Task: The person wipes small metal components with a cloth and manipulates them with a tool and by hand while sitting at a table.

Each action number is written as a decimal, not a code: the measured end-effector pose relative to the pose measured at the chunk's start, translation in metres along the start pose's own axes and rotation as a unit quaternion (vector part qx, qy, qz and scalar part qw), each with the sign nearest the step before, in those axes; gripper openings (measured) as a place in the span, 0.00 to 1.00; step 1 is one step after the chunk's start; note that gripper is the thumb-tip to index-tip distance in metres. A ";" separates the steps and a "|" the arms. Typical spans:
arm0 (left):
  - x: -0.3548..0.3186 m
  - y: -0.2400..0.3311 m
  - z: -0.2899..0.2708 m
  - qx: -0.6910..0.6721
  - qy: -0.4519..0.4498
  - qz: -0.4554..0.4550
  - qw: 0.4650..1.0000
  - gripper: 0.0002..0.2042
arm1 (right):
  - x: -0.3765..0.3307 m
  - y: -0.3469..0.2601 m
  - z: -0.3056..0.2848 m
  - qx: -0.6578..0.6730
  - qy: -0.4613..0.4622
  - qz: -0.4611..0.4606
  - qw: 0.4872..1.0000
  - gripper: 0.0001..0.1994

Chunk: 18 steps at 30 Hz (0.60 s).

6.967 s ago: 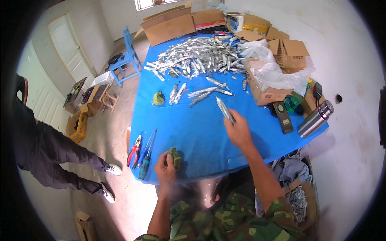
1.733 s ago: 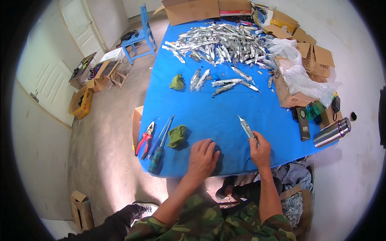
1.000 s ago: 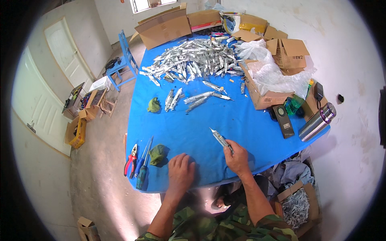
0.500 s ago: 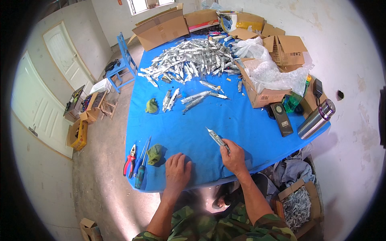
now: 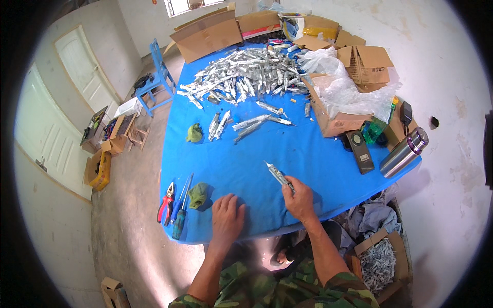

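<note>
My right hand [image 5: 299, 200] is closed round a slim silver-grey pen-shaped tool [image 5: 277, 173], whose thin pointed tip aims away from me to the upper left. The fingers hide its rear end. My left hand [image 5: 227, 218] lies on the blue cloth near the front edge, empty, with its fingers stretched out. Beside it sits a crumpled green rag [image 5: 197, 195]. Farther left are red-handled pliers [image 5: 166, 204] and screwdrivers [image 5: 179, 218]. Beyond my hands, several similar silver tools [image 5: 251, 122] lie loose, and a large heap of them [image 5: 246, 72] covers the far part of the table.
A second green rag [image 5: 194, 133] lies left of the loose tools. On the right stand a cardboard box with bubble wrap [image 5: 336, 123], a dark handheld device [image 5: 360, 152] and a steel flask [image 5: 404, 154]. Below the table's right edge, a carton [image 5: 380, 262] holds thin silvery pieces.
Both hands stay almost where they were, the right one still holding the pen-shaped tool. The view has shifted very slightly.
</note>
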<state>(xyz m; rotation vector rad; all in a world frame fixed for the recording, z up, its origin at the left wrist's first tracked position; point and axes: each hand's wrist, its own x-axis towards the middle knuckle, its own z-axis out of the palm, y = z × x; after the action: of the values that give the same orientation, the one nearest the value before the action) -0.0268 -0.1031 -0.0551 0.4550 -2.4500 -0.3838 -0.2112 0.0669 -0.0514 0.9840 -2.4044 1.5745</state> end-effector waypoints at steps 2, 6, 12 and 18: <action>0.003 0.000 0.000 0.004 -0.001 -0.001 1.000 0.16 | 0.001 -0.004 -0.001 0.016 -0.002 0.014 1.000 0.13; 0.004 -0.001 0.000 0.006 0.004 0.006 1.000 0.16 | 0.001 -0.001 0.001 0.013 0.012 0.029 0.999 0.14; 0.002 -0.002 0.006 0.004 0.012 0.011 1.000 0.16 | 0.039 -0.003 0.001 0.036 0.052 0.071 0.995 0.16; 0.003 -0.003 0.003 0.004 0.006 0.013 1.000 0.17 | 0.109 -0.072 -0.031 0.167 0.066 0.051 0.982 0.15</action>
<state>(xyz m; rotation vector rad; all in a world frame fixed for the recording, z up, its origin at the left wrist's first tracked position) -0.0298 -0.1062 -0.0567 0.4263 -2.4442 -0.3603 -0.2640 0.0250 0.0644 0.7799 -2.1773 2.0586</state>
